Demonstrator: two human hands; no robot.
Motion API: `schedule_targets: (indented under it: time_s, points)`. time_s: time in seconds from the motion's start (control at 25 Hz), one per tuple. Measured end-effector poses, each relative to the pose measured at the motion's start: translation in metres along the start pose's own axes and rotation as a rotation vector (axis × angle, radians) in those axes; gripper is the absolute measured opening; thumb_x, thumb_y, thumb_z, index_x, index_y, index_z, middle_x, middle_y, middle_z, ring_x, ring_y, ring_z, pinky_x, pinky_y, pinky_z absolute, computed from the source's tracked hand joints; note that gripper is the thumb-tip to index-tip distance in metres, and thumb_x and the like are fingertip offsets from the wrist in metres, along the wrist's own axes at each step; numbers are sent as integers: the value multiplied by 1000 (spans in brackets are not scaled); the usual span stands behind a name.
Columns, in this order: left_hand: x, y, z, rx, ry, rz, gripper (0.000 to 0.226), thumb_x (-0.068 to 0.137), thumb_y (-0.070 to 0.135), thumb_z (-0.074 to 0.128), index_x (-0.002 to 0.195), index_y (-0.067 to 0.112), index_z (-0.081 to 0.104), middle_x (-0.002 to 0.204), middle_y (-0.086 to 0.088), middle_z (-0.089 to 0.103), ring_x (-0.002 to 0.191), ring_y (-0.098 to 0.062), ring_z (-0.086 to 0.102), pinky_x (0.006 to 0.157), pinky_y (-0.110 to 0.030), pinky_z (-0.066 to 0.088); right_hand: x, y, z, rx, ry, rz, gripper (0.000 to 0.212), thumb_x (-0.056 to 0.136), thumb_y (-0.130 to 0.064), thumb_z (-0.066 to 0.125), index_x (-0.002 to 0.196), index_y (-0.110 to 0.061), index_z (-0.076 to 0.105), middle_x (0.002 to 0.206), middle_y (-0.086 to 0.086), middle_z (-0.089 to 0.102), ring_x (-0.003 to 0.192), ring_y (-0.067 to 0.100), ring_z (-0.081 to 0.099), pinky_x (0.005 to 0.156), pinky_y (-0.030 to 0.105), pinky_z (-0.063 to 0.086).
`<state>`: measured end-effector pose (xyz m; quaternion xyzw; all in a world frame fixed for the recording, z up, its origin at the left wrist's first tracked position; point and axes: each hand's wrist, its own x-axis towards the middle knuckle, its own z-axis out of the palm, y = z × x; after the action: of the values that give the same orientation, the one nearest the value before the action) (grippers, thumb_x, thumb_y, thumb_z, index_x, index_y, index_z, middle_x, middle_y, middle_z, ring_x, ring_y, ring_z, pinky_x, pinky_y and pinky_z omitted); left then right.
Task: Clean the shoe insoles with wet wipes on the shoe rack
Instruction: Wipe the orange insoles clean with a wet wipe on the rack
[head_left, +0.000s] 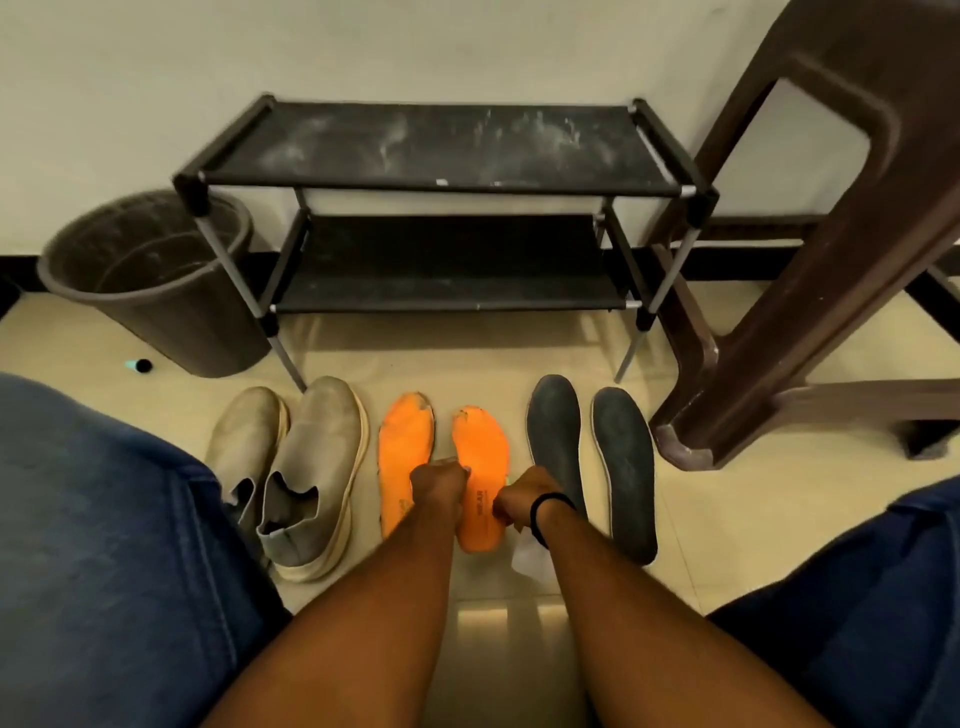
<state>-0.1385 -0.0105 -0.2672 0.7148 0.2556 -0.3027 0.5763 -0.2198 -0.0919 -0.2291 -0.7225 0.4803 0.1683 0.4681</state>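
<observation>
Shoe rack (441, 150) stood bare by the wall; both orange insoles (405, 457) lay on the floor before it. They looked light, thin and floppy, best held at the heel edge. Both forearms reached down between the knees. Left hand (439, 480) was curled over the right-side orange insole (480, 467); right hand (524, 501) pinched its edge, though its fingers were partly hidden.

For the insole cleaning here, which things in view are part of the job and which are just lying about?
Job:
- two orange insoles, the right one held by the left hand and right hand
- two dark insoles
- white wipe
- shoe rack

Lying about:
- grey shoes
- bin
- brown plastic chair
</observation>
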Motion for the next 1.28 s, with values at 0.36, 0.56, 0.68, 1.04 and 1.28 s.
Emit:
schedule_targets:
  time_s: [0.36, 0.56, 0.68, 1.04, 1.28]
  points:
    - [30, -22, 15, 116, 109, 117, 15, 73, 12, 83, 69, 23, 75, 84, -8, 76, 81, -30, 72, 82, -42, 60, 49, 25, 23, -37, 207, 99, 25, 88, -23, 67, 107, -6, 65, 109, 12, 68, 96, 30, 66, 76, 35, 55]
    - [31, -18, 8, 138, 134, 115, 18, 79, 6, 75, 71, 23, 74, 84, -8, 76, 80, -26, 73, 82, -39, 61, 42, 21, 25, -119, 302, 80, 33, 94, -33, 58, 113, -7, 62, 116, 15, 65, 103, 33, 64, 80, 38, 52]
    - [19, -7, -4, 268, 244, 221, 12, 87, 17, 69, 94, 24, 77, 104, -6, 74, 98, -30, 68, 89, -35, 55, 33, 12, 25, -165, 441, -53, 40, 96, -41, 51, 119, -10, 59, 117, 14, 62, 104, 32, 63, 83, 39, 52]
    - [20, -27, -55, 534, 557, 119, 34, 87, 11, 58, 121, 15, 64, 131, -14, 54, 123, -36, 48, 102, -43, 40, 17, -20, 95, -164, 24, -274, 33, 94, -21, 51, 119, -2, 64, 126, 19, 60, 112, 34, 58, 90, 34, 47]
    - [28, -28, -61, 450, 400, 69, 26, 87, 13, 59, 111, 12, 66, 113, -14, 67, 104, -35, 64, 89, -38, 54, 23, -28, 90, -71, 6, -175, 20, 89, 0, 55, 103, -2, 69, 110, 17, 68, 106, 35, 61, 84, 32, 51]
